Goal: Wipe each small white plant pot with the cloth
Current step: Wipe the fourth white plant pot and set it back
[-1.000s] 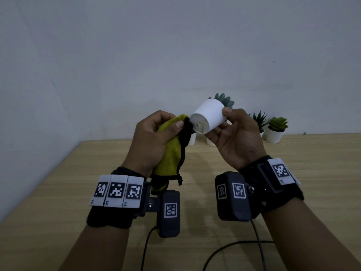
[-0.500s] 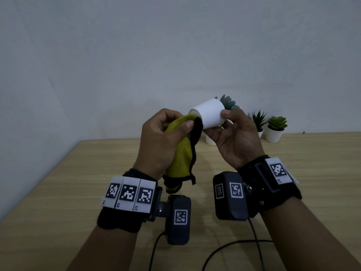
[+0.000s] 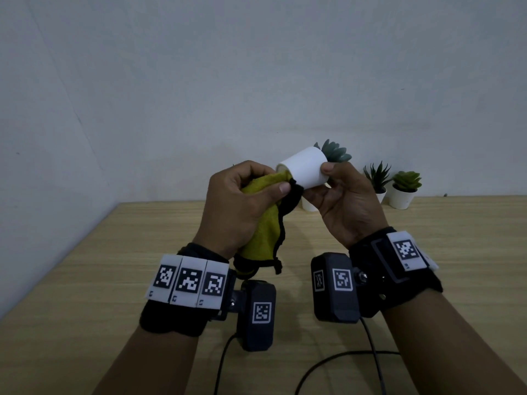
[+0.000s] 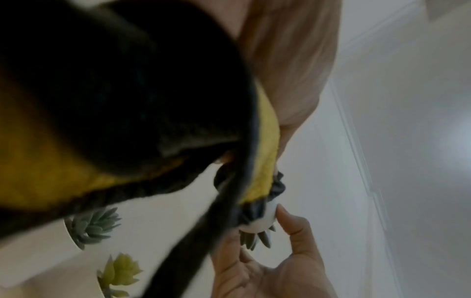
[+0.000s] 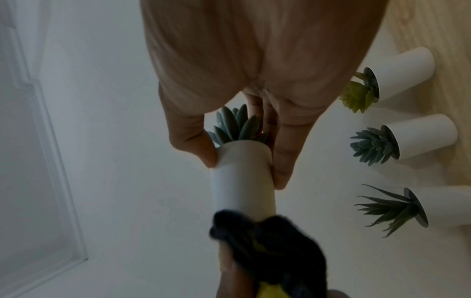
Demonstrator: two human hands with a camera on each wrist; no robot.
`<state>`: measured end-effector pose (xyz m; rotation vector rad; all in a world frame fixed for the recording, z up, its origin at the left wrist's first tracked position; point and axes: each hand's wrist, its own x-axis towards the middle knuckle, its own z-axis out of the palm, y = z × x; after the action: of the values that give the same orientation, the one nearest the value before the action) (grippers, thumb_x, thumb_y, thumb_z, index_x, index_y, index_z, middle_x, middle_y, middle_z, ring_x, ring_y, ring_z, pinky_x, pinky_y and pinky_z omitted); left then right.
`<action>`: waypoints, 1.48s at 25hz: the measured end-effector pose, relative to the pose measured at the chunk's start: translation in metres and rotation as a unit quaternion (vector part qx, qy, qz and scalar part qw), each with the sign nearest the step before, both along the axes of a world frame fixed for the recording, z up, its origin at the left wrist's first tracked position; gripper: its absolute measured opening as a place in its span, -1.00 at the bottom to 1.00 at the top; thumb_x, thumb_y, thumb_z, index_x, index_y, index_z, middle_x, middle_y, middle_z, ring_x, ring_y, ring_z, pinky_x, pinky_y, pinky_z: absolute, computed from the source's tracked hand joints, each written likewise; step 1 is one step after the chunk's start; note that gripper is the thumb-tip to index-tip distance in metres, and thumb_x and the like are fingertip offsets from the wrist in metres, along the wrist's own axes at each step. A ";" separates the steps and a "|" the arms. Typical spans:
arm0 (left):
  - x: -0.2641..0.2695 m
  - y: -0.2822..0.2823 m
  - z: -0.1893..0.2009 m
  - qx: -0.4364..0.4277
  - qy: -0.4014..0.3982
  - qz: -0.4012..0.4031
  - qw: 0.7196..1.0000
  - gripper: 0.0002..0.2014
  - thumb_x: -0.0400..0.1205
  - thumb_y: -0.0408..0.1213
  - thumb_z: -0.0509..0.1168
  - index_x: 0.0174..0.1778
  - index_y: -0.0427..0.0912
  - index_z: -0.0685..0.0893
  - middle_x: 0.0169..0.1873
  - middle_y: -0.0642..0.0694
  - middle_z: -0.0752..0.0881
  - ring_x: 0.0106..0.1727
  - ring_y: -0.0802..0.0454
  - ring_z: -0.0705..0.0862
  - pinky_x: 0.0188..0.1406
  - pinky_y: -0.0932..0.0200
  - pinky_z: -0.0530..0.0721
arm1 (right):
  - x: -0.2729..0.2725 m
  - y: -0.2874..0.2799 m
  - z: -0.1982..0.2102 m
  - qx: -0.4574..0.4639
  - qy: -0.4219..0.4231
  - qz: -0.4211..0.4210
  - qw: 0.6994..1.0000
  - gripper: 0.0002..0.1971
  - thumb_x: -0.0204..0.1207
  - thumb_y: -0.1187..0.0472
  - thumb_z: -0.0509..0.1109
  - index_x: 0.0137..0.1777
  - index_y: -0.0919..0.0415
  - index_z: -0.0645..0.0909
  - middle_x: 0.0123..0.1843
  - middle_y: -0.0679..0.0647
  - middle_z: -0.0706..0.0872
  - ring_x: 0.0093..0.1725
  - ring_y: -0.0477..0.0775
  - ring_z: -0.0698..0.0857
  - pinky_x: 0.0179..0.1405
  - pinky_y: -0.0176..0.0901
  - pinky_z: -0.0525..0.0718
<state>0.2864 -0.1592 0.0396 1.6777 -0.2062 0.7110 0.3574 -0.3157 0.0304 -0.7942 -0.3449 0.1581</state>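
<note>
My right hand (image 3: 336, 192) holds a small white plant pot (image 3: 306, 168) tipped on its side above the table, its grey-green succulent (image 3: 335, 152) pointing away from me. Thumb and fingers pinch the pot near its rim (image 5: 242, 153). My left hand (image 3: 245, 201) grips a bunched yellow cloth with black trim (image 3: 268, 223) and presses it against the pot's base (image 5: 265, 238). In the left wrist view the cloth (image 4: 127, 141) fills most of the frame, with a sliver of the pot (image 4: 260, 223) beyond it.
Three more white pots with small plants stand along the back wall on the wooden table (image 3: 85, 280): a spiky one (image 3: 377, 181), a light green one (image 3: 405, 189), and one partly hidden behind my hands (image 3: 309, 205). Black cables (image 3: 342, 363) trail toward me.
The left hand has moved the cloth up onto the pot's base, covering the bottom that showed a second ago. The pot has tilted a little flatter in the right hand.
</note>
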 end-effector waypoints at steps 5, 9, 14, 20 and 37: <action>0.002 0.005 0.000 -0.027 0.010 0.005 1.000 -0.86 0.41 -0.38 0.58 -0.27 -0.09 0.76 -0.31 -0.07 0.79 -0.24 -0.03 0.76 -0.21 -0.01 0.78 | 0.000 0.000 0.001 0.000 -0.011 -0.001 1.000 -0.41 0.30 0.27 0.44 0.36 0.45 0.49 0.20 0.30 0.65 0.21 0.37 0.68 -0.08 0.03 0.77; 0.002 0.002 0.000 -0.056 0.003 -0.003 0.998 -0.86 0.43 -0.43 0.54 -0.26 -0.13 0.75 -0.33 -0.02 0.78 -0.26 0.03 0.75 -0.23 0.08 0.77 | 0.000 0.002 0.000 -0.011 0.001 -0.016 1.000 -0.24 0.15 0.20 0.53 0.39 0.48 0.47 0.22 0.31 0.65 0.24 0.38 0.69 -0.02 0.06 0.77; 0.001 0.003 0.000 -0.027 0.013 -0.006 1.000 -0.87 0.42 -0.44 0.55 -0.24 -0.18 0.75 -0.33 -0.07 0.77 -0.30 0.08 0.74 -0.28 0.18 0.73 | 0.000 0.001 0.001 0.000 -0.006 -0.012 1.000 -0.19 0.16 0.20 0.53 0.42 0.53 0.43 0.23 0.33 0.64 0.23 0.39 0.69 -0.05 0.06 0.77; 0.004 0.007 -0.002 -0.058 0.011 -0.003 0.998 -0.87 0.43 -0.44 0.54 -0.27 -0.13 0.76 -0.33 -0.07 0.78 -0.27 -0.04 0.76 -0.25 0.00 0.78 | 0.000 -0.001 0.001 -0.005 -0.016 -0.004 1.000 -0.38 0.20 0.23 0.51 0.30 0.41 0.52 0.17 0.28 0.66 0.16 0.30 0.71 -0.06 0.04 0.77; 0.007 0.012 -0.005 -0.041 -0.006 0.026 0.999 -0.84 0.43 -0.42 0.55 -0.28 -0.07 0.76 -0.34 0.03 0.78 -0.25 0.05 0.75 -0.23 0.08 0.74 | -0.003 0.001 0.000 -0.019 -0.021 -0.017 0.999 -0.63 0.34 0.30 0.41 0.17 0.34 0.58 0.05 0.20 0.72 0.06 0.23 0.75 -0.14 -0.02 0.76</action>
<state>0.2935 -0.1472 0.0341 1.6070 -0.1395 0.7588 0.3545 -0.3145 0.0306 -0.8413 -0.3694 0.1162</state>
